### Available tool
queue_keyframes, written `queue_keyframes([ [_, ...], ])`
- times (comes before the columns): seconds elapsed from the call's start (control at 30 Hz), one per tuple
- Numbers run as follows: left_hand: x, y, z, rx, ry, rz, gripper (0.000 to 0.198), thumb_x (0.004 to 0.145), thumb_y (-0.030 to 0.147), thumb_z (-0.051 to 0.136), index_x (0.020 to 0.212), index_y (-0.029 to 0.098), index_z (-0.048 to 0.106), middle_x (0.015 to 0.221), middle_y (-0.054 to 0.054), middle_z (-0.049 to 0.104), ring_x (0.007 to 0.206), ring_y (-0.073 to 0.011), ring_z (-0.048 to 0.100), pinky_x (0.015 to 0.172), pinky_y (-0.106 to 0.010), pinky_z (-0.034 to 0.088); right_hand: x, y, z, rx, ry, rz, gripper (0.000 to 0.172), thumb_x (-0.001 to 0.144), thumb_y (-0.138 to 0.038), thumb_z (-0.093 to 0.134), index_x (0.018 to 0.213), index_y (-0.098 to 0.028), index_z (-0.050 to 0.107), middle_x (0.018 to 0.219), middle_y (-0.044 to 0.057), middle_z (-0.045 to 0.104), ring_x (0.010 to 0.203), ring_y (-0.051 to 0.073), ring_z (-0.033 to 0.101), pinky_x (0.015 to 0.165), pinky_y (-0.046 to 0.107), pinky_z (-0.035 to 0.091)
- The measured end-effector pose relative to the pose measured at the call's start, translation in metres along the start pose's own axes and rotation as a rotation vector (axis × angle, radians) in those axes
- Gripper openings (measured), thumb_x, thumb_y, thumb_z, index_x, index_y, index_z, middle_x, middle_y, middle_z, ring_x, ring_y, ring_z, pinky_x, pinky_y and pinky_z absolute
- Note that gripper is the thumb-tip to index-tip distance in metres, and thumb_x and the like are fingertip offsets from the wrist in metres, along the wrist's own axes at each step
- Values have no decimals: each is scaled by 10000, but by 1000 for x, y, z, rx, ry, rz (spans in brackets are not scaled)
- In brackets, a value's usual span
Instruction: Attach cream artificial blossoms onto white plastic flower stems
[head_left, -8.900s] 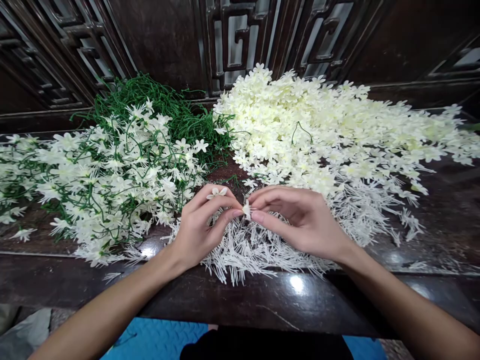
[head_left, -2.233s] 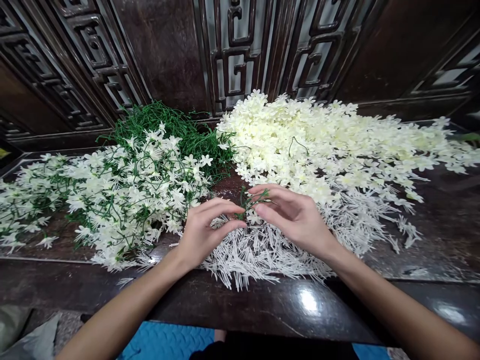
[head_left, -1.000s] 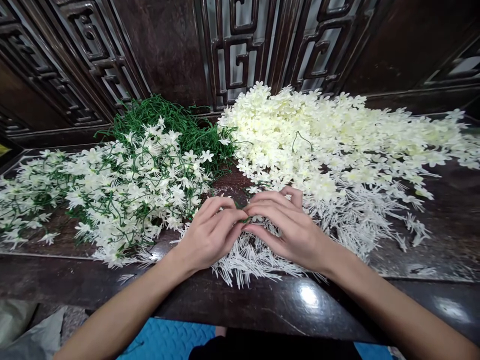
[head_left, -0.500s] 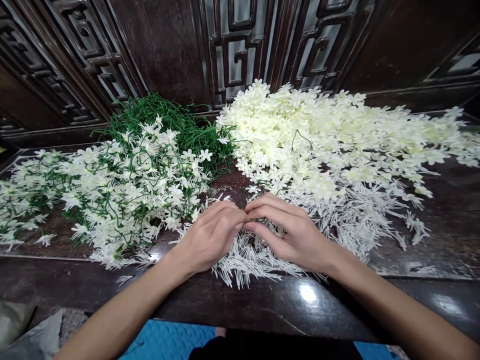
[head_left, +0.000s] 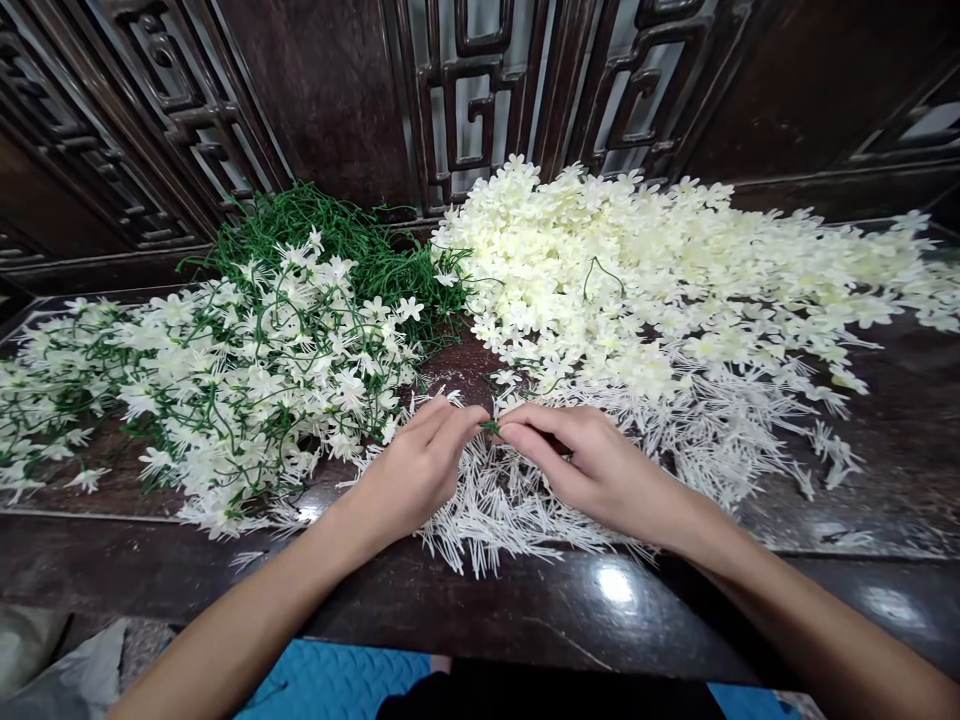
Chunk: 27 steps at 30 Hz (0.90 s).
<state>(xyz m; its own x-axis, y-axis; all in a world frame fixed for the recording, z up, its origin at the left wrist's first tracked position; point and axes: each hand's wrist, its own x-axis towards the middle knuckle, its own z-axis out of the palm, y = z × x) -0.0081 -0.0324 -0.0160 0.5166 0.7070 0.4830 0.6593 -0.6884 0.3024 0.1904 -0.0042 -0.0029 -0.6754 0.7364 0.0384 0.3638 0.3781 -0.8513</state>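
Stem (head_left: 490,427), green, pinched in the closed fingers (head_left: 469,420) of left hand (head_left: 416,465) and right hand (head_left: 592,455), tips near each other, above white filaments (head_left: 487,520).

And across the top stands the carved fretwork (head_left: 486,70), dark and glossy, pale light showing through its gaps, with a plain dark panel (head_left: 322,90) to its left and another plain panel (head_left: 780,100) over on the right! Down in front, the polished wooden edge (head_left: 420,600) runs nearly the full width, catching a bright white glare (head_left: 616,585) with a thin scratch below it. Beneath that we've got a textured blue mat (head_left: 345,680), and in the bottom left corner, crumpled greyish sheeting (head_left: 67,670) beside a speckled floor (head_left: 139,650).
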Motion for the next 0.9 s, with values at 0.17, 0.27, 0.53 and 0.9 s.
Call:
queue_keyframes([
  [0.17,0,1,-1,-40,-53,26,144,912,40,428,969,88,551,764,-79,577,681,-152,441,624,-299,432,-1,1,-1,46,-32,10,312,955,-371,472,753,-164,589,548,-54,401,448,71,315,415,232,228],
  [0.27,1,2,-3,-147,-49,33,168,906,18,426,928,112,562,719,-41,576,627,-130,403,577,-267,392,0,1,-5,172,-15,-8,358,953,-344,478,661,-153,554,509,-61,374,419,60,294,386,219,210],
  [0.53,5,9,-9,-422,25,18,189,894,21,448,910,125,604,673,-29,616,593,-120,421,545,-253,373,1,0,-18,580,-150,-83,328,907,-266,579,602,-156,535,480,-81,342,389,48,261,353,211,190],
  [0.9,5,13,-10,-791,23,20,224,923,98,454,837,189,639,653,-30,685,541,-119,556,566,-301,444,2,-1,-15,863,-335,-111,325,923,-287,548,626,-157,578,440,-85,383,347,23,293,327,157,238],
])
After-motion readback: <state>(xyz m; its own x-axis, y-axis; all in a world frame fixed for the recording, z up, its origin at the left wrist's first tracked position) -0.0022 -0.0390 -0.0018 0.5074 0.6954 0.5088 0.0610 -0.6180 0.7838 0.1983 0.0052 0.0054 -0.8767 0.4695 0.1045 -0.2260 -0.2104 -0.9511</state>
